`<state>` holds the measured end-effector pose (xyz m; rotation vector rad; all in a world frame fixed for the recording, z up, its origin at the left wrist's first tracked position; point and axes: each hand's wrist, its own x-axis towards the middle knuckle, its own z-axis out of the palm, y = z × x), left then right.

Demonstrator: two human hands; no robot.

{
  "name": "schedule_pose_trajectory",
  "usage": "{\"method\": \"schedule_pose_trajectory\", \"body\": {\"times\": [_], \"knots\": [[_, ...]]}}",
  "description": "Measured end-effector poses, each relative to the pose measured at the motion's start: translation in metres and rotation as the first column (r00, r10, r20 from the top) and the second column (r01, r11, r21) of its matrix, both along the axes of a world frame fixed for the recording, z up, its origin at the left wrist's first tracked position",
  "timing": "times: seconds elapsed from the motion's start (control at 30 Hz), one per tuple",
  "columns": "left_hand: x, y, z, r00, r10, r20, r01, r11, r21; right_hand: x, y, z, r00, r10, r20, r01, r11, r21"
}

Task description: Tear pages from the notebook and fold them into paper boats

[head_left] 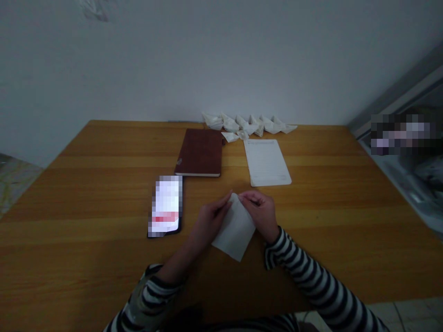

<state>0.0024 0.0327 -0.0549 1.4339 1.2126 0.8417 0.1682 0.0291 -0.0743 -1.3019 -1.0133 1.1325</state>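
Between my two hands is a sheet of white paper point(237, 230), lifted toward me over the wooden table. Its far end narrows to a point where the fingers meet, and a lower corner points down toward me. My left hand point(212, 220) grips the paper's left side near that tip, thumb and fingers closed. My right hand point(260, 210) pinches the other side of the tip, fingers curled. Whether the paper has several layers I cannot tell.
A brown notebook point(200, 152) lies beyond my hands, with a lined sheet pad point(268, 162) to its right. Several folded paper boats point(247, 124) stand along the wall. A lit phone point(166, 205) rests left on the wooden table point(86, 221).
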Motion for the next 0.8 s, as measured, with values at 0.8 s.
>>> {"method": "schedule_pose_trajectory", "body": {"times": [0.8], "knots": [[-0.0013, 0.0001, 0.0051, 0.991, -0.047, 0.129, 0.055, 0.997, -0.059, 0.0023, -0.0042, 0.0066, 0.996, 0.02, 0.085, -0.028, 0.995, 0.096]]}}
